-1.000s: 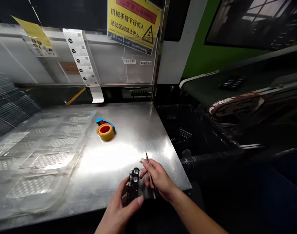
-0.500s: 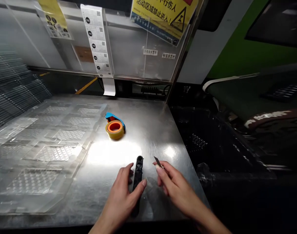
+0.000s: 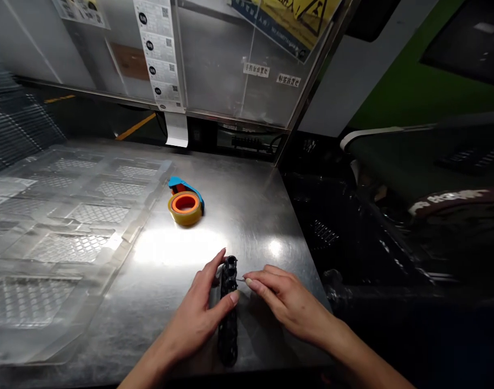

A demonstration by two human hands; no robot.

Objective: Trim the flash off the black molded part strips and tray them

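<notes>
Right hand (image 3: 285, 300) now lower, pinching thin blade (image 3: 241, 280) against black part (image 3: 229, 310) — left hand (image 3: 204, 308) clasping it.

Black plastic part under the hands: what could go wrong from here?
1. The thin metal blade in the right hand points at the left hand thumb gripping the long black plastic part; a slip could nick it.
2. The part's near end lies close to the steel table front edge; a push might tip it off.
</notes>
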